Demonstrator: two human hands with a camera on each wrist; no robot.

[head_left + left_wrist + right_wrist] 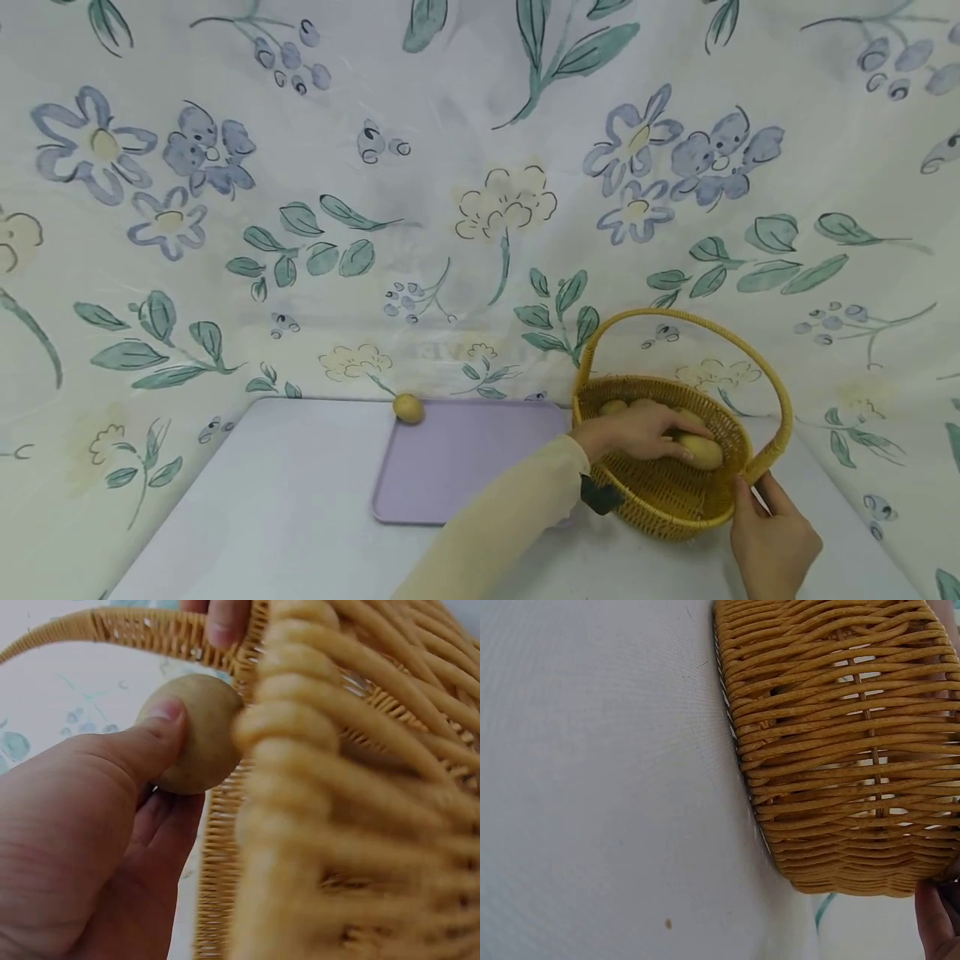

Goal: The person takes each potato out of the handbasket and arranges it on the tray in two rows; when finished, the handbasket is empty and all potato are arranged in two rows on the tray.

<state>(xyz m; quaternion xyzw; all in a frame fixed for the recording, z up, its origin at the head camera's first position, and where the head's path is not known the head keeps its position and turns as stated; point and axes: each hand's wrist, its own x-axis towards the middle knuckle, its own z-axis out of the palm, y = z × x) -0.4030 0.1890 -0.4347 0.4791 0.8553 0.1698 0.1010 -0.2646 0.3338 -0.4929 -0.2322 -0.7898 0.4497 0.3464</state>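
Observation:
My left hand (643, 429) reaches over the near-left rim of a yellow wicker basket (667, 525) and grips a potato (702, 452) inside it. In the left wrist view, the thumb presses on the side of this potato (206, 735), close by the basket's woven rim (289, 750). More potatoes (613, 407) lie at the far side of the basket, partly hidden by the hand. My right hand (776, 537) pinches the basket at its right side, where the arched handle (780, 442) meets the rim. In the right wrist view, a fingertip (932, 919) shows at the basket's woven edge.
Left of the basket lies a flat purple tray (465, 458), partly covered by my left sleeve (502, 517). A single potato (408, 408) sits at its far left corner. Floral cloth (420, 250) rises behind the white table (300, 500).

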